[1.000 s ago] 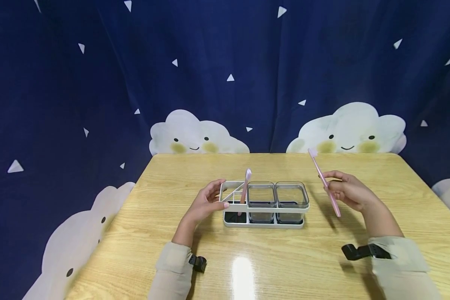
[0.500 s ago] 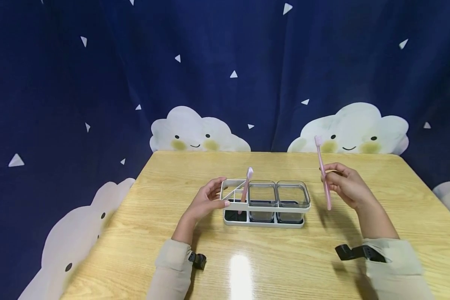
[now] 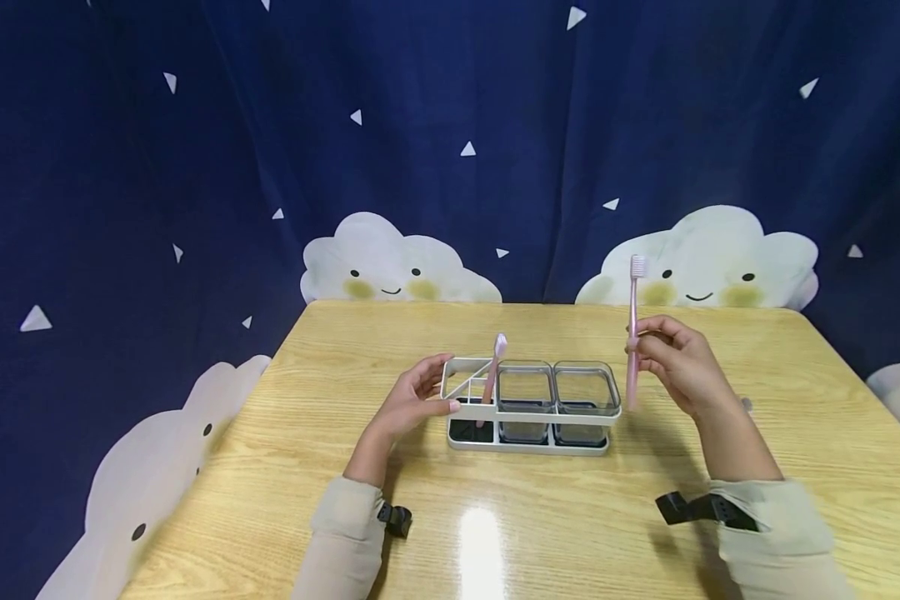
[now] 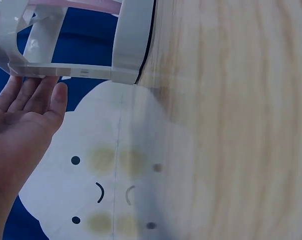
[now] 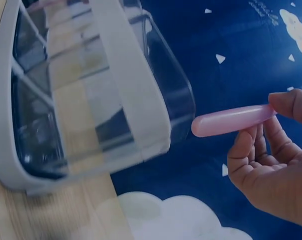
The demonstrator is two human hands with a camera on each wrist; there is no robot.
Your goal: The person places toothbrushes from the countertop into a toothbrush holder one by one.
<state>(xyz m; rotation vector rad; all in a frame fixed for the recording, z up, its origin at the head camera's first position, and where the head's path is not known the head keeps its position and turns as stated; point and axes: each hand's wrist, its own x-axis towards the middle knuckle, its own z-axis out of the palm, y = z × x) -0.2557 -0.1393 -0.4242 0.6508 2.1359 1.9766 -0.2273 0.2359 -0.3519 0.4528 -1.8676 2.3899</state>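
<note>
A white toothbrush holder (image 3: 540,419) with a black-lined base stands on the table in the head view. Two clear square cups (image 3: 523,433) sit in its middle and right sections. In the divided left section leans a pink toothbrush (image 3: 490,382), bristles up. My left hand (image 3: 407,407) grips the holder's left end, thumb at the front rail and fingers behind. Right of the holder, my right hand (image 3: 678,362) pinches a second pink toothbrush (image 3: 633,304) between thumb and fingers. That brush is nearly upright, bristles on top; its rounded handle end (image 5: 211,126) points toward the holder's cup end.
The wooden table (image 3: 570,517) reaches back to a dark blue curtain (image 3: 420,100) with white clouds and triangles. A small pale thing (image 3: 747,405) shows beside my right wrist, mostly hidden. Black cameras (image 3: 397,521) are strapped to both sleeves.
The right hand has moved slightly left and farther back, and its toothbrush has turned from slanted to nearly upright. The left hand and the holder have stayed in place.
</note>
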